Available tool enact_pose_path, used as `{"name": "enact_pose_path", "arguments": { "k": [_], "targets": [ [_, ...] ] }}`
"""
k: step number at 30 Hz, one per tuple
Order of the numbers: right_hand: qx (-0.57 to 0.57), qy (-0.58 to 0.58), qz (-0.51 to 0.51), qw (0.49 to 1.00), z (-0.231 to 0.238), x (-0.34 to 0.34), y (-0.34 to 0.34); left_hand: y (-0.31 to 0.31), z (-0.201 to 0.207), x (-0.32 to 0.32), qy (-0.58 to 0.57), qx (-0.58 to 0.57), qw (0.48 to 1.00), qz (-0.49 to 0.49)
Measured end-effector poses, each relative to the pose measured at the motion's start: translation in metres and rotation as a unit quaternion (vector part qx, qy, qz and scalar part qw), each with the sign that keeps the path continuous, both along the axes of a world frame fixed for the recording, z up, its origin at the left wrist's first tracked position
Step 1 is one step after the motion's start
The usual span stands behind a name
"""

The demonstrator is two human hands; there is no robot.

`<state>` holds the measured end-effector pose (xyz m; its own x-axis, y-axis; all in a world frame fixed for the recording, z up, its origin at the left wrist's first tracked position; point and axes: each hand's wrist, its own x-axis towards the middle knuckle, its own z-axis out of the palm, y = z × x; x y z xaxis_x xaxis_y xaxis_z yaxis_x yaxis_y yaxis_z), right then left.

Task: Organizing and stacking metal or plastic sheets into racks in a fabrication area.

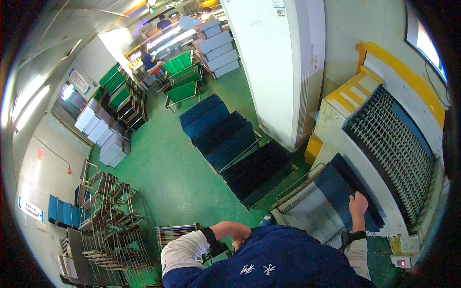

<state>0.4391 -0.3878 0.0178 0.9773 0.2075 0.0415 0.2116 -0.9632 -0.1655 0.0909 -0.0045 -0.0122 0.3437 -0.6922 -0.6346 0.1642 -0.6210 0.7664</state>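
Note:
My right hand (357, 204) is closed at the edge of a dark blue flat panel (333, 185), one of several that lean in a slotted metal rack (290, 200). These panels stand beside the roller conveyor. My left hand (240, 235) is held close to my waist with the arm bent; its fingers are mostly hidden against my dark blue shirt, so I cannot make out anything in them.
A roller conveyor (396, 144) with a white and yellow frame runs along the right. Ahead, several racks of dark blue panels (223, 132) stand on the green floor (165, 158) near a tall white cabinet (269, 62). Bare metal racks (113, 216) crowd the left. People sit far back.

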Motion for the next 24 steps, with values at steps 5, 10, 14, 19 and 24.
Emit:
{"name": "enact_pose_path", "arguments": {
  "k": [5,10,14,19,24],
  "targets": [
    [0.000,-0.005,0.013,1.000,-0.005,0.003,-0.004,0.008,-0.096,-0.030,0.104,-0.025,0.989,0.099],
    [-0.006,0.013,0.032,0.999,0.006,0.004,-0.007,0.010,-0.091,-0.026,0.133,-0.027,0.979,0.149],
    [-0.001,-0.002,0.015,1.000,0.050,0.000,-0.005,0.009,-0.089,-0.029,0.145,-0.042,0.976,0.155],
    [0.025,-0.057,0.013,0.998,0.101,-0.006,-0.013,-0.001,-0.036,-0.019,0.030,-0.076,0.988,0.133],
    [0.040,-0.090,0.033,0.995,0.131,-0.011,-0.038,0.000,-0.002,-0.008,-0.047,-0.031,0.997,0.049]
  ]
}}
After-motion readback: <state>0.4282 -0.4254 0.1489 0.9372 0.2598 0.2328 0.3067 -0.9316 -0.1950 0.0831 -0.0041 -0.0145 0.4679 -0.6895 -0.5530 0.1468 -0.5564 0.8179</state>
